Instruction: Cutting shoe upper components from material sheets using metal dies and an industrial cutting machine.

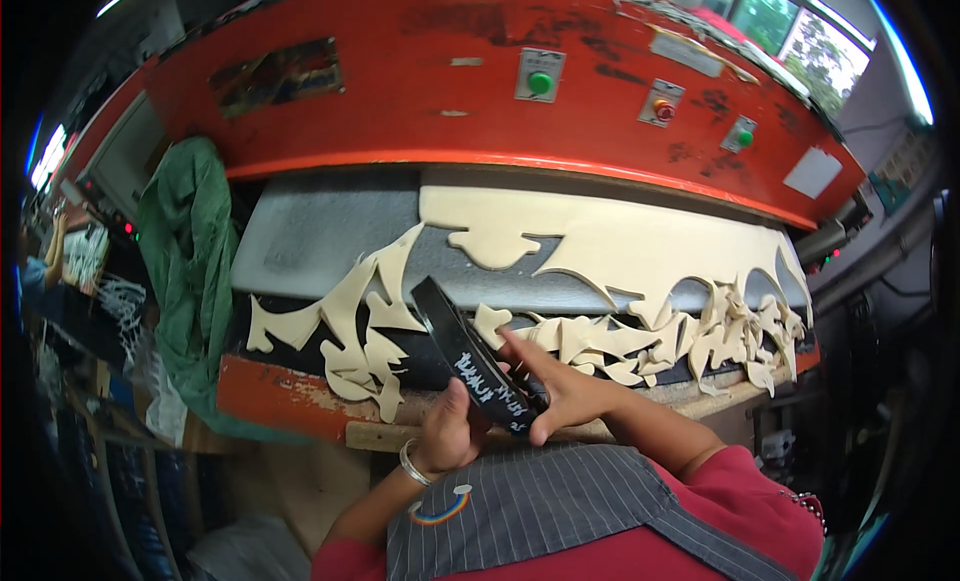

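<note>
A black cutting die (455, 346) with white handwriting on its side is tilted up in front of my body. My left hand (450, 436) grips its lower left side, with the thumb pressed along the written face. My right hand (565, 386) is curled round the lower right end, thumb near the bottom and fingers on the far side. A small cream foam piece (490, 323) shows just beyond my right fingertips; whether it touches the die, I cannot tell. Behind lies a cream sheet (640, 231) with curved shapes cut out along its near edge.
Cream offcuts are heaped along the bed's front, at left (345, 311) and right (740, 331). Across the back runs a red press beam (420, 111) with green and red buttons. A green cloth (190, 271) hangs at the left. Another person's arm (58, 236) shows far left.
</note>
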A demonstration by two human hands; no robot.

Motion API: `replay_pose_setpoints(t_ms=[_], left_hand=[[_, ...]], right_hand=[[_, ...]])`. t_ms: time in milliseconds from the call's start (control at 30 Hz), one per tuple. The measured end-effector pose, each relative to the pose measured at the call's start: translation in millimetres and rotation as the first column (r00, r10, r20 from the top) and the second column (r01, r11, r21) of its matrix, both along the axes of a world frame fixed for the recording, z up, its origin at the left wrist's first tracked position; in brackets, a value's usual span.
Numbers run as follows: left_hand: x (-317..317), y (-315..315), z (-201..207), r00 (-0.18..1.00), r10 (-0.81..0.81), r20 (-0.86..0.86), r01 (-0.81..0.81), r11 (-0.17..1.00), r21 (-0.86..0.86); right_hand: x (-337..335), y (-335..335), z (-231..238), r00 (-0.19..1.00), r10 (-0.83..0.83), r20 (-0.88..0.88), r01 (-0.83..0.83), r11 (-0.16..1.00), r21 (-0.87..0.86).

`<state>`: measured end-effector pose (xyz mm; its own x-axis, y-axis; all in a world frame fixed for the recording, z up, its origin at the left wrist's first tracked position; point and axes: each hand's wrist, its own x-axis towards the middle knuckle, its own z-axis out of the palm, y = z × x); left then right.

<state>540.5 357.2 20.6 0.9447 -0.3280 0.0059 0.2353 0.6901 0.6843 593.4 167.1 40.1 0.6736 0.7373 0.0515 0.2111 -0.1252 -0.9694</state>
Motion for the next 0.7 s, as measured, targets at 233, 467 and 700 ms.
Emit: replay_pose_setpoints(t_ms=[233,467,700], left_hand=[[-10,6,23,0.982,-0.172,-0.078,0.171,0.985,-0.021],[-23,19,35,0.95,-0.312,-0.014,0.296,0.885,0.359],[-28,19,36,0.944,-0.327,0.029,0.264,0.809,0.525]], right_hand=[[-15,-10,-13,0.997,-0.07,0.031,0.073,0.991,-0.115],[-23,-1,21,0.959,-0.016,-0.283,0.026,0.999,0.035],[-36,26,23,0.964,-0.257,-0.075,0.249,0.964,-0.093]])
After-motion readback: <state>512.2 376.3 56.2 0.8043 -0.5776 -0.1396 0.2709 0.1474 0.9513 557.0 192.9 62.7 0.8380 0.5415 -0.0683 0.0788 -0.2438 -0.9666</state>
